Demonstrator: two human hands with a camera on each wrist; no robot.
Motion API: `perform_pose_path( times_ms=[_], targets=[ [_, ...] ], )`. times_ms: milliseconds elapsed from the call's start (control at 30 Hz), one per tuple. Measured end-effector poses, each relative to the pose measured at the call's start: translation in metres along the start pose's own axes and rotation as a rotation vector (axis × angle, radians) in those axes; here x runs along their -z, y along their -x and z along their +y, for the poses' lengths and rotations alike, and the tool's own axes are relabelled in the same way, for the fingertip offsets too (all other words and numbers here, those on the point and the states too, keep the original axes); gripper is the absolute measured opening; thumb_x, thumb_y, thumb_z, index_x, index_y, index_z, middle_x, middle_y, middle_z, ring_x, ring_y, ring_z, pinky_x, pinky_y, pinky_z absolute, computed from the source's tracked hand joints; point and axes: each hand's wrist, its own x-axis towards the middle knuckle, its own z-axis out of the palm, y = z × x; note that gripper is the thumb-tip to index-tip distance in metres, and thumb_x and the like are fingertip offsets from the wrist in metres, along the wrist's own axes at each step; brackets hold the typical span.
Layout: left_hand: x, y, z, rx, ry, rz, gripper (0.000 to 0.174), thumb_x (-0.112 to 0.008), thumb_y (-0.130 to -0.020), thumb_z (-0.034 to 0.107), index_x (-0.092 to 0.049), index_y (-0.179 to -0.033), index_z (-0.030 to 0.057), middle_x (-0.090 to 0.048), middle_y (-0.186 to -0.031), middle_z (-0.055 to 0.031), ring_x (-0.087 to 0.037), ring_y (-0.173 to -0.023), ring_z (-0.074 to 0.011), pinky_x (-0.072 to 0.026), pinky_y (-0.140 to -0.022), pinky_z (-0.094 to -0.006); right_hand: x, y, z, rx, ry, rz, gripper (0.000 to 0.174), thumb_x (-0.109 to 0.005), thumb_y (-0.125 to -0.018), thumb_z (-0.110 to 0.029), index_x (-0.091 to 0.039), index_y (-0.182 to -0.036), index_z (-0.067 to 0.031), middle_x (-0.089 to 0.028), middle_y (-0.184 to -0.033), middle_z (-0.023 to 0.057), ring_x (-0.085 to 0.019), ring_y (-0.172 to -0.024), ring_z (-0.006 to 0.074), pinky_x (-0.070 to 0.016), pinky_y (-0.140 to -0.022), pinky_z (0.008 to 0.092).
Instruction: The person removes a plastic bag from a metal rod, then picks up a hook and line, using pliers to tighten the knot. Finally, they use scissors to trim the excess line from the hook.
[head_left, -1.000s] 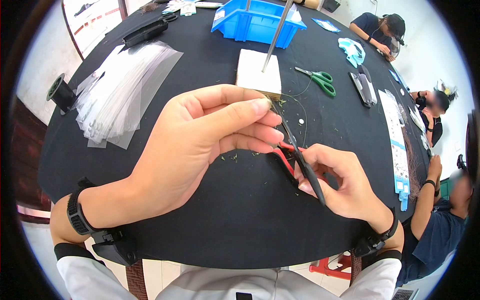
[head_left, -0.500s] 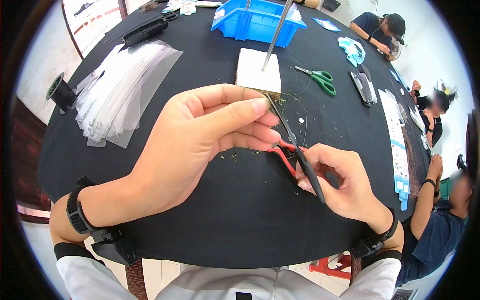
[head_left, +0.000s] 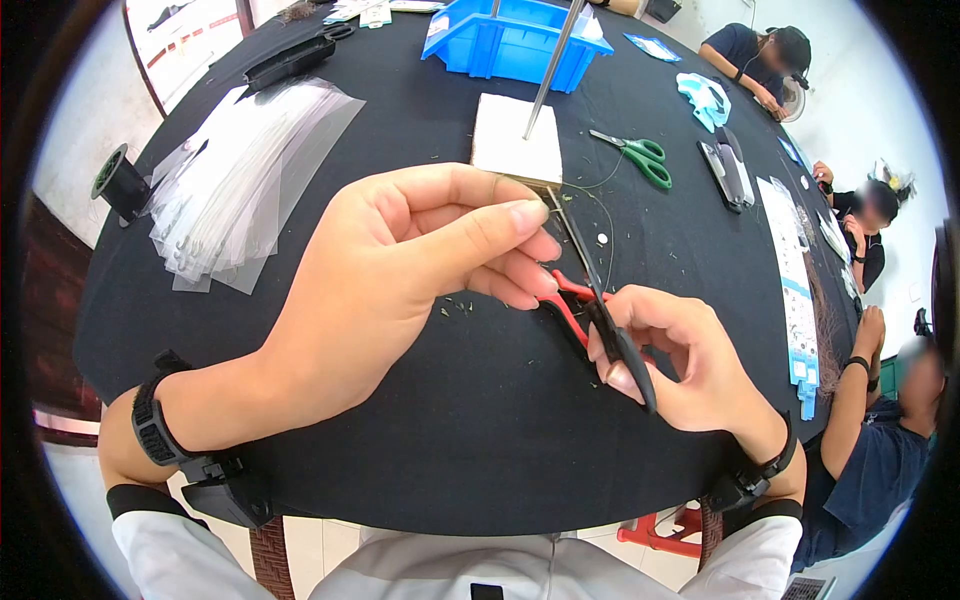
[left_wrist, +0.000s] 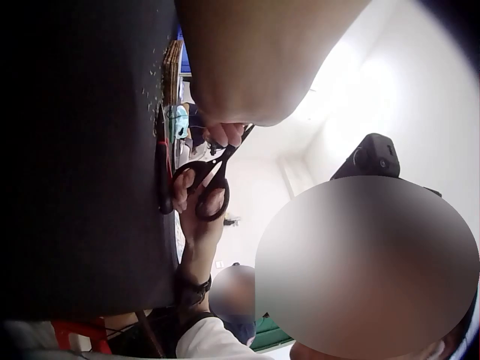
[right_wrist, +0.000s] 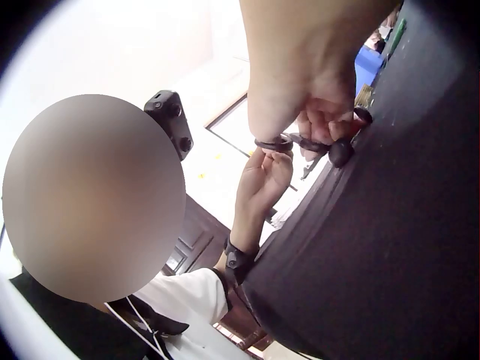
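Observation:
My left hand (head_left: 400,245) pinches a tiny, thin greenish piece (head_left: 549,209) between thumb and index fingertip; most of it is hidden by the fingers, and I cannot tell its kind. Black-handled scissors (head_left: 598,290) are in my right hand (head_left: 680,355), with fingers and thumb through the loops. Their blades point up and away, the tips close beside the left fingertips. The left wrist view shows the scissors (left_wrist: 214,172) with the loops spread apart. Red-handled pliers (head_left: 568,318) lie on the table beneath, partly covered by the scissors and right hand.
Beyond the hands, a white-topped block (head_left: 505,140) carries a metal rod (head_left: 552,80). Green-handled scissors (head_left: 645,160), a stapler (head_left: 727,175), clear plastic sleeves (head_left: 250,185), a black spool (head_left: 122,183) and a blue bin (head_left: 510,45) surround it. Green scraps litter the cloth. Other people sit at right.
The scissors' tips have shifted slightly right, away from the left thumb, and the handles look spread wider. My left fingertips have moved a little to the right, still pinching.

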Motion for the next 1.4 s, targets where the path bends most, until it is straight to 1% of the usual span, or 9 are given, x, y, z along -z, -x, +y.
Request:
perform_pose_path(
  times_ms=[200,300,400,600,800,1100,1400],
  targets=[
    [-0.0003,0.0003,0.0001,-0.019,-0.009,-0.002,0.017,-0.055,-0.092,0.014,-0.059,-0.096,-0.0015,-0.064,-0.085,-0.0087,-0.064,-0.072,-0.0123,-0.0537,-0.067,-0.0257,0.0010,0.0006,0.0011,0.010,-0.001,-0.019,0.016,-0.070,-0.076,-0.006,-0.057,-0.084,-0.0024,-0.050,-0.065,-0.0009,-0.042,-0.054,0.0052,-0.0332,-0.049,0.0209],
    [-0.0009,0.0007,0.0008,-0.018,-0.006,-0.001,0.017,-0.055,-0.092,0.015,-0.060,-0.096,-0.0014,-0.064,-0.085,-0.0087,-0.064,-0.072,-0.0121,-0.0538,-0.067,-0.0258,0.0044,0.0016,-0.0078,-0.134,0.008,-0.073,0.013,-0.064,-0.080,-0.006,-0.057,-0.088,0.0004,-0.059,-0.083,0.0056,-0.059,-0.075,0.0125,-0.0481,-0.069,0.0257],
    [-0.0002,0.0011,0.0003,-0.019,-0.003,0.000,0.017,-0.055,-0.092,0.015,-0.060,-0.096,-0.0014,-0.064,-0.085,-0.0086,-0.064,-0.072,-0.0120,-0.0539,-0.068,-0.0258,0.0039,0.0020,-0.0064,-0.127,0.025,-0.065,0.013,-0.064,-0.080,-0.006,-0.056,-0.089,0.0010,-0.059,-0.082,0.0058,-0.059,-0.075,0.0128,-0.0484,-0.068,0.0255],
    [-0.0009,0.0018,0.0000,-0.017,0.022,0.006,0.018,-0.056,-0.092,0.015,-0.059,-0.096,-0.0015,-0.064,-0.085,-0.0088,-0.065,-0.073,-0.0122,-0.0541,-0.068,-0.0259,0.0034,0.0023,-0.0052,-0.065,0.125,-0.055,0.015,-0.066,-0.079,-0.005,-0.056,-0.088,0.0009,-0.059,-0.081,0.0069,-0.060,-0.072,0.0138,-0.0485,-0.062,0.0249],
    [0.0000,0.0018,-0.0003,-0.017,0.013,0.010,0.018,-0.056,-0.092,0.015,-0.059,-0.097,-0.0016,-0.065,-0.086,-0.0090,-0.065,-0.073,-0.0128,-0.0544,-0.069,-0.0264,0.0020,0.0020,-0.0053,-0.035,0.187,-0.030,0.014,-0.068,-0.077,-0.004,-0.057,-0.085,-0.0001,-0.060,-0.079,0.0061,-0.060,-0.068,0.0139,-0.0471,-0.059,0.0241],
    [-0.0003,0.0020,-0.0006,-0.004,0.031,0.027,0.018,-0.057,-0.092,0.016,-0.060,-0.096,-0.0013,-0.065,-0.086,-0.0087,-0.065,-0.073,-0.0130,-0.0545,-0.071,-0.0267,0.0015,0.0030,-0.0053,-0.045,0.221,-0.013,0.016,-0.070,-0.076,-0.004,-0.057,-0.084,-0.0005,-0.060,-0.077,0.0051,-0.058,-0.066,0.0121,-0.0441,-0.055,0.0230],
    [0.0003,0.0006,-0.0002,0.006,0.005,0.037,0.017,-0.057,-0.091,0.014,-0.060,-0.096,-0.0015,-0.064,-0.085,-0.0081,-0.064,-0.073,-0.0126,-0.0537,-0.071,-0.0272,0.0020,0.0024,-0.0058,-0.021,0.193,0.006,0.012,-0.068,-0.078,-0.003,-0.057,-0.081,0.0006,-0.059,-0.072,0.0049,-0.057,-0.061,0.0102,-0.0433,-0.053,0.0217]
  ],
)
